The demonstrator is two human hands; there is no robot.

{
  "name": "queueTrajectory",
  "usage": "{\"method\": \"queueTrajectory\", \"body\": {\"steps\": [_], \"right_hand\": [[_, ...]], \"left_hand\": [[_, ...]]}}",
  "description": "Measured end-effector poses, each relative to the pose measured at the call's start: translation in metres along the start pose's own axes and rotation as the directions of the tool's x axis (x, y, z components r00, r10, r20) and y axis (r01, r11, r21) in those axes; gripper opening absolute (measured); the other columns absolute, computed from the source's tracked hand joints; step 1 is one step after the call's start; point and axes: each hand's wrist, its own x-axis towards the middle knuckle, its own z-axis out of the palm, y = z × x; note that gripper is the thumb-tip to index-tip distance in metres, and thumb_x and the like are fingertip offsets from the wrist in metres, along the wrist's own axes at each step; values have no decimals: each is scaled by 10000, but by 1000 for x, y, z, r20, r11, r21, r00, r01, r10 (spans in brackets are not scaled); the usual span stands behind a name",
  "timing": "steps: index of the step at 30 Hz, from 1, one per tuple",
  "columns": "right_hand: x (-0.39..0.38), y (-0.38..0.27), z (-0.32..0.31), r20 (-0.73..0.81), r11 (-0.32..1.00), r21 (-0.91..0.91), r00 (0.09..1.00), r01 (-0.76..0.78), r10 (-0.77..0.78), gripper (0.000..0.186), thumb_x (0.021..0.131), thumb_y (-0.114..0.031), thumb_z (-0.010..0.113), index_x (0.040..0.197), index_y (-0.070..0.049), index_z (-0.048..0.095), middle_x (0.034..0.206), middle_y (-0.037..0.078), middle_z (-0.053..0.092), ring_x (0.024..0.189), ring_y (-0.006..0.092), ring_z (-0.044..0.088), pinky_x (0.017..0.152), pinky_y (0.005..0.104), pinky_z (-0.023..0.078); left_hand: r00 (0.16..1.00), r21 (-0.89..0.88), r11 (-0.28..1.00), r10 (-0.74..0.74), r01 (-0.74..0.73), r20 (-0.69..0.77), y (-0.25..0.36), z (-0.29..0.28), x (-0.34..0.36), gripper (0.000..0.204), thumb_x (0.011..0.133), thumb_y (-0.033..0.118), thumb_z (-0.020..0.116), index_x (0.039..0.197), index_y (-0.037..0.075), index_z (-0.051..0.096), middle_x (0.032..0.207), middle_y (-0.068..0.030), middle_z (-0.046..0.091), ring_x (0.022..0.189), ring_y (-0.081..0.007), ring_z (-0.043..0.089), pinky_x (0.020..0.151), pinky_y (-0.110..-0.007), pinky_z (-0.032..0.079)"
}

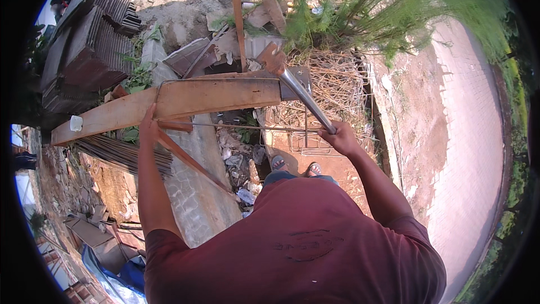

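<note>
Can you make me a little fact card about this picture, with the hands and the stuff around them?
Left hand: at the near edge of the wooden beam; grip unclear
Right hand: closed around a long metal tool
Past the beam's right end: tangled thin rods
Upper left: stacked brown slabs
Top right: feathery green plant
Clothing: dark red shirt

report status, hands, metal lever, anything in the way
Right hand closed around metal lever. Left hand at lower edge of wooden beam, grip unclear. Lever slanted, rusty head near beam's right end. Tangled rods on ground below, clearance unclear.
</note>
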Motion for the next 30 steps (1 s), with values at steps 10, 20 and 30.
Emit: {"method": "queueTrajectory", "body": {"steps": [10,20,30], "right_hand": [[-3,-81,-58,-104,941,266,977,209,-188,178,846,-188,684,792,-26,637,589,-45,492,538,41,441,474,236,334],[43,-115,-122,-410,786,445,878,428,-246,242,889,-247,649,768,-46,591,526,-39,450,461,58,404,429,227,288],[128,-10,-16,-199,811,585,974,28,110,263,841,-225,680,669,-85,540,508,-33,429,413,74,381,396,260,292]], "left_hand": [[921,-144,986,-136,89,-364,35,9,29,424,906,124,509,1327,81,500,1257,-145,565,1118,-243,552,938,-347,420],[992,-606,790,-126,90,-18,129,-136,78,291,926,242,598,1127,32,613,656,39,522,567,-53,512,565,-202,431],[900,-339,871,-417,355,-127,7,-9,75,208,831,240,698,782,61,604,688,-38,583,503,-175,502,522,-318,414]]}}
